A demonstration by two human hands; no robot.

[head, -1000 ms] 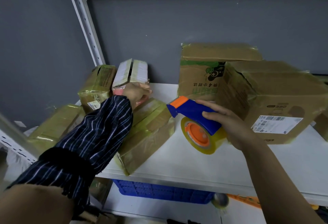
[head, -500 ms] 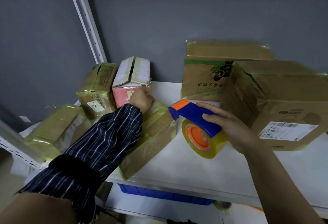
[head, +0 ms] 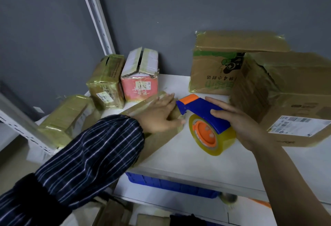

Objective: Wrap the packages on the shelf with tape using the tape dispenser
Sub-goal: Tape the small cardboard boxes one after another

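My right hand (head: pixel 238 120) grips a blue and orange tape dispenser (head: pixel 206 116), whose yellowish tape roll (head: pixel 215 139) rests on the white shelf (head: pixel 188 159). My left hand (head: pixel 159 113), in a striped sleeve, lies flat with fingers spread on a flat tape-wrapped brown package (head: pixel 157 139) at the shelf's front left. The dispenser's orange nose is just right of that hand. Behind stands a pink-fronted box (head: pixel 140 75) with white top flaps, its top seam parted.
A small taped box (head: pixel 107 82) and another wrapped package (head: pixel 64 118) sit at the left. Two large cardboard boxes (head: pixel 223 61) (head: pixel 290 97) fill the back right. A white shelf upright (head: pixel 96 14) rises at left. A blue crate (head: pixel 170 184) sits below.
My left hand has left the pink-fronted box and come down flat onto the brown package in front. The dispenser stays in my right hand, roughly in place.
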